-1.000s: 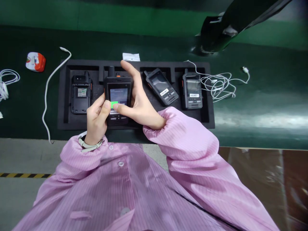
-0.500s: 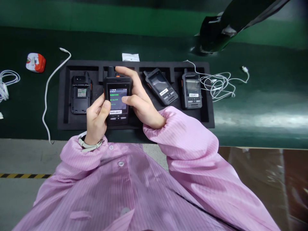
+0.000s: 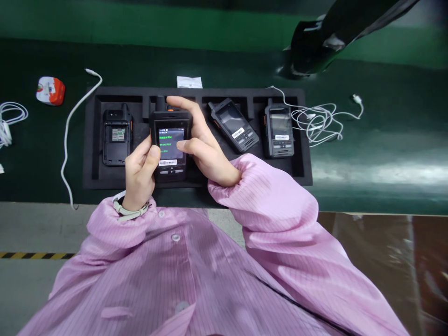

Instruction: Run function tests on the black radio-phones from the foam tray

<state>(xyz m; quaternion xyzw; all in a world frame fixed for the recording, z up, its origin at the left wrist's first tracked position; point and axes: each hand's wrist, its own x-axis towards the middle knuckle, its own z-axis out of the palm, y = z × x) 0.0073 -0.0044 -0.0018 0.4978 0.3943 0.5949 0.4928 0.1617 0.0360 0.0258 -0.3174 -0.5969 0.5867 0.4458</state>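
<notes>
Over the left half of the black tray [image 3: 227,92], the handheld radio [image 3: 171,135] is clamped in the left hand's [image 3: 140,170] fingers, best held steady, the right hand's [image 3: 208,156] thumb light (whether its fingers grip, I cannot tell) and clear of green lettering including "CALI" and the unreadable barcode label [image 3: 168,163].

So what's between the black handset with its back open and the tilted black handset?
In the head view, a black handset with a lit screen, gripped in the left hand, plus the right hand at its right edge.
</notes>
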